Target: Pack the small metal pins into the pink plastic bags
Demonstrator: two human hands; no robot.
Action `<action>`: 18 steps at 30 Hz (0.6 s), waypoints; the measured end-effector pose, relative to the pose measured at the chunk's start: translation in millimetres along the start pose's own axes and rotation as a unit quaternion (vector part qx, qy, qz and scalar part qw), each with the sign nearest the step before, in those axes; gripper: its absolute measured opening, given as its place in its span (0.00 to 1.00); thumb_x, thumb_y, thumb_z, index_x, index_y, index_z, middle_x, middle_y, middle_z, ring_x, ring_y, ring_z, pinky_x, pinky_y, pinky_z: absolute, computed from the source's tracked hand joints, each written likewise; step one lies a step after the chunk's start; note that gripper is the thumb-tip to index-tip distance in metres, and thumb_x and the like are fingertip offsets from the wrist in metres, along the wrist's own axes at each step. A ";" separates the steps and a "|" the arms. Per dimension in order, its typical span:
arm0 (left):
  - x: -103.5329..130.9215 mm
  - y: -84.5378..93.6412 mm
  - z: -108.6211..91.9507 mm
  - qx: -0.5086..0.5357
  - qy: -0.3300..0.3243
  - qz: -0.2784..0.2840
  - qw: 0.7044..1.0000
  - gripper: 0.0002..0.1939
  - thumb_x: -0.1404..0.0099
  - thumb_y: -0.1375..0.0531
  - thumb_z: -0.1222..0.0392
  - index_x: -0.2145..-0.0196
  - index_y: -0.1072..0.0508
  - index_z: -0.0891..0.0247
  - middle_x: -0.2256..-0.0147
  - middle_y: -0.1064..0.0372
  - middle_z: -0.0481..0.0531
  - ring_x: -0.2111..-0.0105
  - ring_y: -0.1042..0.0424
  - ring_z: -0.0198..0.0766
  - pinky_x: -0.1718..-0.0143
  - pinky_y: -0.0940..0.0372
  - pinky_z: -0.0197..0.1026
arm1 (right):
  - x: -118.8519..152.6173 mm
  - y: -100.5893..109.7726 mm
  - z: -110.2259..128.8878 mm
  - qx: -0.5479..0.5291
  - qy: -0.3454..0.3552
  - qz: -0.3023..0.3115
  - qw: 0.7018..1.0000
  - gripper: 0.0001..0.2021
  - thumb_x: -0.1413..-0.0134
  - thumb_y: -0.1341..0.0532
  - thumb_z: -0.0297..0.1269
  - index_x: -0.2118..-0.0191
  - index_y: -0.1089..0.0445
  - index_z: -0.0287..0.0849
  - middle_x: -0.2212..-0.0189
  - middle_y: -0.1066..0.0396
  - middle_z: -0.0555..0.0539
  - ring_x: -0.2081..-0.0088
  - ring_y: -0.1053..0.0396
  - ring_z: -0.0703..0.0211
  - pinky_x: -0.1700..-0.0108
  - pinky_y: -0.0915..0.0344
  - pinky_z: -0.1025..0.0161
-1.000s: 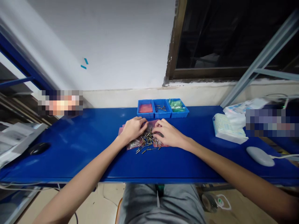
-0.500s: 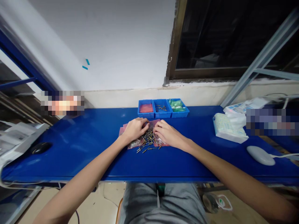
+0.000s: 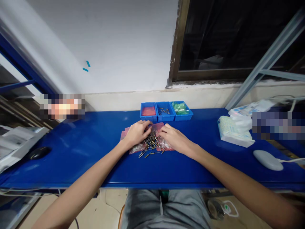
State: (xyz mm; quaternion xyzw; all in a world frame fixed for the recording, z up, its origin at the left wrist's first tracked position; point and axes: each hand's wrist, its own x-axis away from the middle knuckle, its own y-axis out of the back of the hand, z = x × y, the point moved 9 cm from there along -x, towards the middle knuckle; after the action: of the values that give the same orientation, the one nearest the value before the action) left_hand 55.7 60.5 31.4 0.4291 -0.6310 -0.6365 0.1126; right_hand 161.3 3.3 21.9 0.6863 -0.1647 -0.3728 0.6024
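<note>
Loose metal blind rivets (image 3: 150, 142) lie in a pile on the blue table, between my two hands. Pink, partly see-through plastic bags (image 3: 157, 128) lie around and under the pile. On the left, my left hand (image 3: 138, 132) is closed, its curled fingers and thumb at the edge of the bag between the hands. Across from it, my right hand (image 3: 173, 136) is closed too, with bent fingertips on the same bag's right side. The exact grip of both hands is partly hidden. More bagged small parts (image 3: 138, 147) show below my left hand.
Behind the hands stand three blue bins: one with pink bags (image 3: 148, 111), one with rivets (image 3: 164, 111), one with green packets (image 3: 180, 108). A tissue pack (image 3: 234, 132) and a white mouse (image 3: 268, 159) are right; a black mouse (image 3: 40, 152) is left.
My right hand has shifted slightly right, showing a little more of the pink bag. My left hand stays nearly in place. The view has moved a little.
</note>
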 end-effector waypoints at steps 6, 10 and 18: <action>-0.5 5.5 -4.3 0.020 -0.002 -0.019 1.000 0.17 0.28 0.50 0.59 0.44 0.34 0.61 0.57 0.27 0.56 0.61 0.27 0.42 0.59 0.34 0.43 | 0.6 4.5 -8.1 -0.022 -0.004 -0.037 0.999 0.09 0.38 0.45 0.24 0.58 0.28 0.39 0.61 0.30 0.41 0.56 0.38 0.51 0.55 0.34 0.56; -0.4 6.1 -5.6 0.033 -0.023 -0.033 0.999 0.14 0.27 0.50 0.59 0.49 0.31 0.63 0.58 0.27 0.56 0.58 0.28 0.42 0.55 0.34 0.43 | 0.8 9.6 -21.4 -0.056 -0.050 -0.052 0.996 0.09 0.38 0.45 0.23 0.61 0.29 0.39 0.64 0.30 0.43 0.58 0.37 0.53 0.58 0.36 0.59; 1.5 8.2 -22.2 0.042 -0.093 -0.013 0.995 0.16 0.25 0.51 0.55 0.58 0.27 0.64 0.64 0.30 0.54 0.62 0.31 0.39 0.59 0.35 0.41 | 6.2 19.7 -35.8 -0.103 -0.140 -0.122 0.977 0.07 0.35 0.46 0.28 0.61 0.31 0.41 0.65 0.28 0.46 0.60 0.34 0.55 0.58 0.39 0.60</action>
State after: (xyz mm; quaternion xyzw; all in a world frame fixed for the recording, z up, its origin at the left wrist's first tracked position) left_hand 66.8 42.3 41.8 0.3811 -0.6591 -0.6477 0.0270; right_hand 195.2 20.0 38.6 0.5767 -0.1227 -0.5508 0.5907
